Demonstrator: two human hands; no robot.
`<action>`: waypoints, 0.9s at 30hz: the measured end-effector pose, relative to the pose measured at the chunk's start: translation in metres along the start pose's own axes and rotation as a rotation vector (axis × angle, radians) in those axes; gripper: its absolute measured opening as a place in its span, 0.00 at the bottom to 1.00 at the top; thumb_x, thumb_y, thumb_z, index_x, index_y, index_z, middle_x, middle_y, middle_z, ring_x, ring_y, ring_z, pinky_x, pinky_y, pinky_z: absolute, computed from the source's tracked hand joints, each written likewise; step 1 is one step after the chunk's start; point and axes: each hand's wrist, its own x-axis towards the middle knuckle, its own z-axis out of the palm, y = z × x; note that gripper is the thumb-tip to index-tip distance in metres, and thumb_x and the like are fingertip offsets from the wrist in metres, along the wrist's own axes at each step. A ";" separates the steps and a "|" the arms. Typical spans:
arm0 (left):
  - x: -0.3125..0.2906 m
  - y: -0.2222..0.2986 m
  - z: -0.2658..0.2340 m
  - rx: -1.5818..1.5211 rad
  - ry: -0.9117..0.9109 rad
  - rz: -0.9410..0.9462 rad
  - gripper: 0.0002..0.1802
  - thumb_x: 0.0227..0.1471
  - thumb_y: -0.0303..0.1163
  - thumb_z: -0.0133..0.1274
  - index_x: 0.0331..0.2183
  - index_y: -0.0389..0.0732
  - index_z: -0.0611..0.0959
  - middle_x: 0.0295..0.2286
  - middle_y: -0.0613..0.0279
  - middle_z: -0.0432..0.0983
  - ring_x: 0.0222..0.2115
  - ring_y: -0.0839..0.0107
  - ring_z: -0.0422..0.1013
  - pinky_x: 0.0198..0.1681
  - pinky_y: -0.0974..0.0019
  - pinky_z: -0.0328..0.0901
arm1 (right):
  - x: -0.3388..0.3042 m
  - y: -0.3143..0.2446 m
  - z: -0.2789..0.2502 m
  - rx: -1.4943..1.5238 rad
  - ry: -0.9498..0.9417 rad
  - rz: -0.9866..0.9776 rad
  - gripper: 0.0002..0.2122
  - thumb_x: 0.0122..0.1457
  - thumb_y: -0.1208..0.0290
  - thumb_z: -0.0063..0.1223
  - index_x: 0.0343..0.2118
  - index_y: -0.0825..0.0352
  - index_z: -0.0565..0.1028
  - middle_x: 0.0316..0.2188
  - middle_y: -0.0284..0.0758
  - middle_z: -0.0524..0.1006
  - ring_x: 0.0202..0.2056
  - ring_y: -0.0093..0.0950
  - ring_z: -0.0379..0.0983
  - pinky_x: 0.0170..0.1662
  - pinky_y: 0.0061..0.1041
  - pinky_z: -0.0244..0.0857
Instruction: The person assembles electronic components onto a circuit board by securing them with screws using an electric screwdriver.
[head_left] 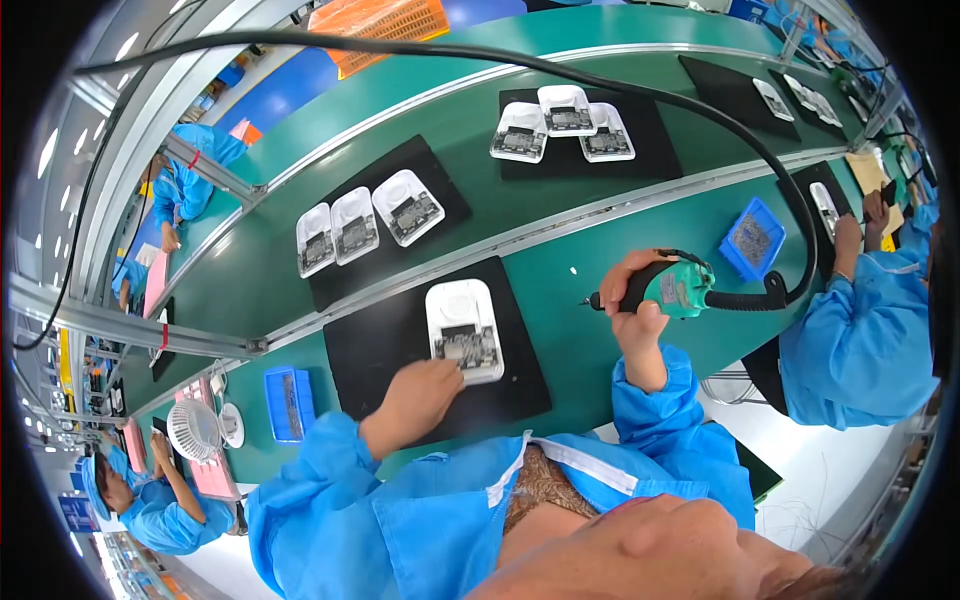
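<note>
Left hand: palm down, fingers loosely bent, fingertips at the near-left edge of the rounded white plastic housing and the grey-black circuit board in it. Can't tell if it pinches or just rests there. Housing lies open side up on the black rectangular mat, centre near side of the green tabletop.

Right hand: closed firmly around the green-and-black powered driver, well right of the housing; bit points left, apart from the board.

To handle well, I'd say: keep housing flat, brace it by the rim, light pressure, fingertips off components; bring the bit upright over the board before pressing; keep the thick black cable slack and clear of the blue plastic tray at right.

Pose: left forearm reaches in from near left, elbow out; right forearm angles up from near right, elbow bent, wrist turned so the driver lies roughly level.
</note>
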 end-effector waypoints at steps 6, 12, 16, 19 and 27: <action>0.041 -0.004 -0.020 -0.094 -0.112 -0.037 0.14 0.49 0.42 0.56 0.29 0.41 0.76 0.28 0.58 0.72 0.29 0.58 0.71 0.31 0.59 0.66 | 0.005 0.008 -0.021 0.012 0.036 0.026 0.27 0.44 0.50 0.66 0.36 0.69 0.69 0.18 0.34 0.71 0.16 0.22 0.66 0.19 0.20 0.61; 0.220 -0.080 -0.002 0.039 0.399 0.148 0.13 0.47 0.33 0.56 0.37 0.42 0.75 0.34 0.58 0.70 0.35 0.57 0.69 0.37 0.59 0.65 | 0.009 0.010 -0.034 -0.095 0.027 0.021 0.31 0.46 0.42 0.61 0.39 0.66 0.67 0.18 0.31 0.66 0.14 0.20 0.61 0.17 0.19 0.57; 0.321 -0.099 0.034 0.390 0.471 0.205 0.23 0.45 0.34 0.58 0.45 0.44 0.74 0.42 0.61 0.69 0.45 0.61 0.66 0.45 0.58 0.61 | 0.011 0.014 -0.037 -0.102 0.090 0.023 0.28 0.45 0.45 0.63 0.35 0.68 0.68 0.17 0.32 0.68 0.15 0.21 0.63 0.18 0.20 0.60; 0.377 -0.112 0.073 0.625 0.435 0.248 0.20 0.47 0.34 0.51 0.45 0.44 0.75 0.40 0.63 0.70 0.45 0.64 0.66 0.46 0.61 0.59 | 0.014 0.013 -0.040 -0.136 0.084 0.038 0.27 0.45 0.47 0.63 0.31 0.69 0.68 0.16 0.33 0.69 0.15 0.22 0.65 0.19 0.20 0.62; 0.433 -0.118 0.109 0.219 0.418 0.399 0.07 0.51 0.31 0.47 0.34 0.40 0.73 0.36 0.55 0.71 0.38 0.59 0.71 0.42 0.61 0.67 | 0.007 0.020 -0.045 -0.135 -0.023 0.101 0.28 0.46 0.51 0.65 0.39 0.66 0.64 0.19 0.33 0.70 0.19 0.21 0.66 0.21 0.19 0.62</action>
